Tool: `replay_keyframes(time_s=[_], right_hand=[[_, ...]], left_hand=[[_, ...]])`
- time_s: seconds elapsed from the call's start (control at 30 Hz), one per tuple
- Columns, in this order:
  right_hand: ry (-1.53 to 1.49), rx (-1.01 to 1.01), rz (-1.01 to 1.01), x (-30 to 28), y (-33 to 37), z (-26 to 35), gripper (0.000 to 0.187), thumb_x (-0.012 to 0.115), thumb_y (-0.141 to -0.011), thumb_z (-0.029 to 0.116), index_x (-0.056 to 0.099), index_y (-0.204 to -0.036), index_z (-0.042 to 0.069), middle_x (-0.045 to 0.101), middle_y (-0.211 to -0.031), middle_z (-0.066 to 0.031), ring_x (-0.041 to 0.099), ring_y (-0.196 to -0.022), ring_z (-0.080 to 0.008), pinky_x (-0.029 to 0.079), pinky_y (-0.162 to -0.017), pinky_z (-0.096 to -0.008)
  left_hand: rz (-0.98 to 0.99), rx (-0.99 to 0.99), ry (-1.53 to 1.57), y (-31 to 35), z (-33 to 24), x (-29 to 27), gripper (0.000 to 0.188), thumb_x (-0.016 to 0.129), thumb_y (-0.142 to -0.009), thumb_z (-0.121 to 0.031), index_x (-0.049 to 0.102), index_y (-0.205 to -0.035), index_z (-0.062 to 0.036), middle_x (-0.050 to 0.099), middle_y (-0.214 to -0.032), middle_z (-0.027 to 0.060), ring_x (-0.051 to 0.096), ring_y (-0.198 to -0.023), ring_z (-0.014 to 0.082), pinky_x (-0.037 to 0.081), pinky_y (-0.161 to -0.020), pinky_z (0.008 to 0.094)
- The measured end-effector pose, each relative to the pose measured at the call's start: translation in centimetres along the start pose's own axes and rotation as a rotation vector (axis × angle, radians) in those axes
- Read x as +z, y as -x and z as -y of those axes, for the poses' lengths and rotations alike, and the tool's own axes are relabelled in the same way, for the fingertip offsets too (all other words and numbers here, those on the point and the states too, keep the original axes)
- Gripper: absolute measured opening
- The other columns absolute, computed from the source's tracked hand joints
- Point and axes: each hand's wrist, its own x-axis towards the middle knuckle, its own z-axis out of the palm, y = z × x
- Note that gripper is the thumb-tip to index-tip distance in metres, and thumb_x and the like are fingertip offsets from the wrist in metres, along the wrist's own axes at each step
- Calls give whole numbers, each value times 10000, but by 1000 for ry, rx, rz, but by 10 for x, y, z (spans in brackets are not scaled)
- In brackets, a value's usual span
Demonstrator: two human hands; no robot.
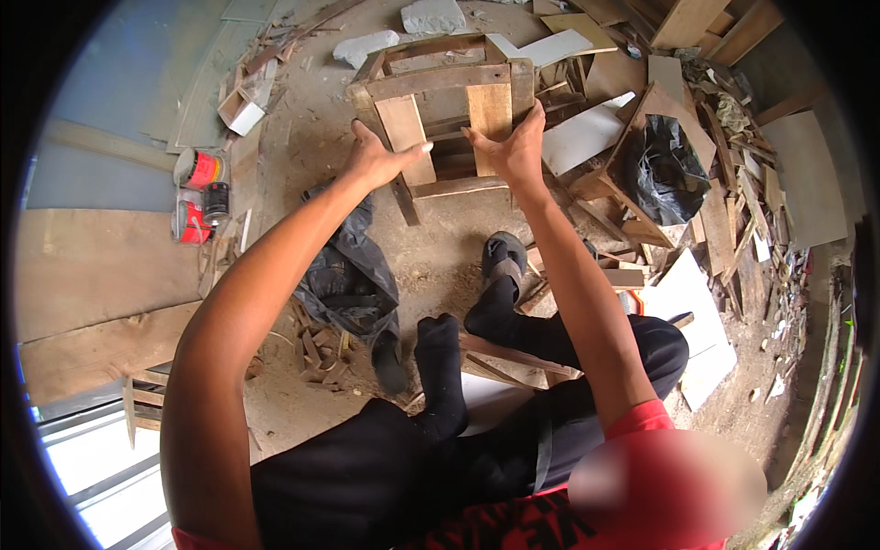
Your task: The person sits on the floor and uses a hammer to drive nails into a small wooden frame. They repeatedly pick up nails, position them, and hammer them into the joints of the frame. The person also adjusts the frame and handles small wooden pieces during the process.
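Note:
A small wooden frame [435, 81], shaped like a stool, stands tilted in front of me at arm's length. Two paler slats, a left slat [404, 128] and a right slat [490, 112], run across its near side. My left hand [371, 160] grips the frame's left side, thumb stretched over the left slat and the other fingers partly hidden behind the wood. On the opposite side my right hand [515, 148] is closed around the right leg, its thumb pointing inward by the right slat.
Crumpled black plastic [344, 275] lies on the dirt floor near my feet. Red cans [192, 222] stand at the left by a wooden board [105, 266]. At right are a box lined with a black bag [667, 170], scrap wood and white panels [692, 321]. White blocks [365, 48] lie beyond.

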Motion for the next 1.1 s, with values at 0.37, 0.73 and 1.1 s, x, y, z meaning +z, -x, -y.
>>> replay_keyframes(time_s=[0.37, 0.73, 1.1], right_hand=[[55, 217, 45, -15, 13, 24, 1251, 953, -587, 420, 205, -1483, -30, 449, -1303, -249, 495, -1216, -423, 468, -948, -548], [-133, 67, -37, -36, 129, -31, 1093, 964, -607, 261, 301, -1417, -55, 474, -1251, -226, 513, -1179, -386, 449, -1011, -424], [3, 176, -166, -53, 194, 23, 833, 797, -816, 154, 282, -1409, -124, 412, -1334, -351, 447, -1256, -493, 373, -1086, -510]], left_hand=[[-552, -162, 288, -9, -25, 67, 1161, 923, -609, -414, 212, -1357, 118, 461, -1279, 332, 555, -1137, 442, 493, -969, 463], [-470, -183, 559, 101, -2, 135, 1019, 921, -679, -315, 187, -1287, 46, 515, -1221, 300, 573, -1147, 389, 470, -977, 444], [-448, -118, 393, 113, 60, 172, 1204, 914, -659, -451, 164, -1409, 117, 585, -1209, 332, 614, -1108, 444, 493, -944, 454]])
